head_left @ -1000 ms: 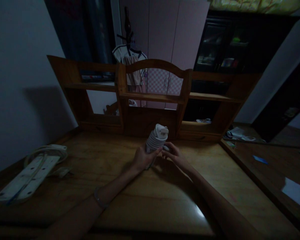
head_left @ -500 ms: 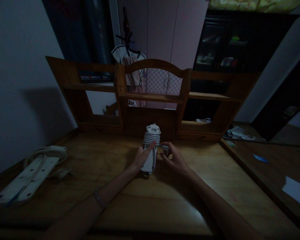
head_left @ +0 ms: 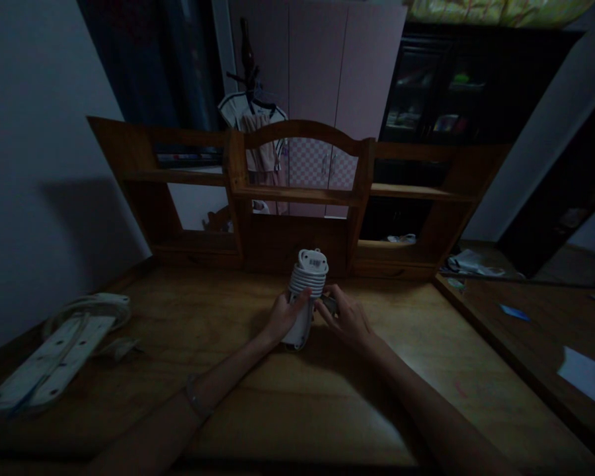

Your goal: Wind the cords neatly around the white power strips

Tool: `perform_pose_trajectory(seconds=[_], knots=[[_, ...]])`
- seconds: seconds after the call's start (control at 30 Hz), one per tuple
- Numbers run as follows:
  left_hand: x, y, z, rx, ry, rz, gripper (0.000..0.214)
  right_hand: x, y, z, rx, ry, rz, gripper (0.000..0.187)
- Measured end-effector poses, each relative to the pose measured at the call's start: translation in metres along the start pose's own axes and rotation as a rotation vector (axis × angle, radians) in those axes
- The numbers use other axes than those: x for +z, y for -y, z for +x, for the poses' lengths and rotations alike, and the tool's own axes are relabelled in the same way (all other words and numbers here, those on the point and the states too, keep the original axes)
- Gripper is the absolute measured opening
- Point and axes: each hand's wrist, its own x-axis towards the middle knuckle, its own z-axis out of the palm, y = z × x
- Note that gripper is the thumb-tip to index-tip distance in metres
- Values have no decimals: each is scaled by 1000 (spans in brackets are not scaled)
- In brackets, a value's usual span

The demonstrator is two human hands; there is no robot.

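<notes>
A white power strip (head_left: 302, 327) is tilted above the desk, its far end raised and a label showing there. Its white cord (head_left: 307, 282) is wound around the upper half in several tight turns. My left hand (head_left: 283, 316) is closed around the strip's left side, thumb across the front over the lowest turns. On the right side my right hand (head_left: 347, 314) pinches the cord's plug (head_left: 330, 304), close against the strip. The plug's prongs are mostly hidden by the fingers.
At the left of the wooden desk (head_left: 218, 390) lies another white power strip (head_left: 54, 360) with a looped cord and its plug (head_left: 119, 348). A wooden shelf unit (head_left: 302, 192) stands along the back. Paper (head_left: 588, 377) lies on a surface at the right.
The wound power strip has turned in my left hand, its top leaning right. My right hand has brought the plug closer in against the strip's side.
</notes>
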Motion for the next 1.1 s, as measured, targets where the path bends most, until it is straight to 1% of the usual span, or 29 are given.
perform_pose_trajectory(seconds=[0.1,0.13,0.2,0.33,0.37,0.43,0.53,0.63,0.73,0.9,1.1], knots=[[1,0,-2,50,58,10,56,-2,-1,-2,27,-5,-99,29],[1,0,-2,39,79,4,58,-2,-1,-2,29,-4,-128,30],[-1,2,1,-13,108,-10,64,-3,-2,-4,28,3,-172,31],[-7,8,10,-226,188,-100,87,-3,-2,-5,32,9,-206,31],[-8,9,11,-256,215,-141,89,-3,-1,-5,37,11,-206,31],[-9,10,12,-249,243,-223,86,-4,0,-5,46,17,-204,32],[-8,9,10,-205,212,-300,75,-5,2,-5,46,19,-194,33],[-8,7,6,-233,187,-311,68,-6,3,-5,30,11,-174,32],[-8,6,3,-251,179,-293,71,-7,3,-5,17,1,-173,31],[-7,7,4,-226,168,-286,70,-7,2,-5,24,2,-174,32],[-7,2,4,-187,167,-234,72,-9,4,-4,16,-8,-170,32]])
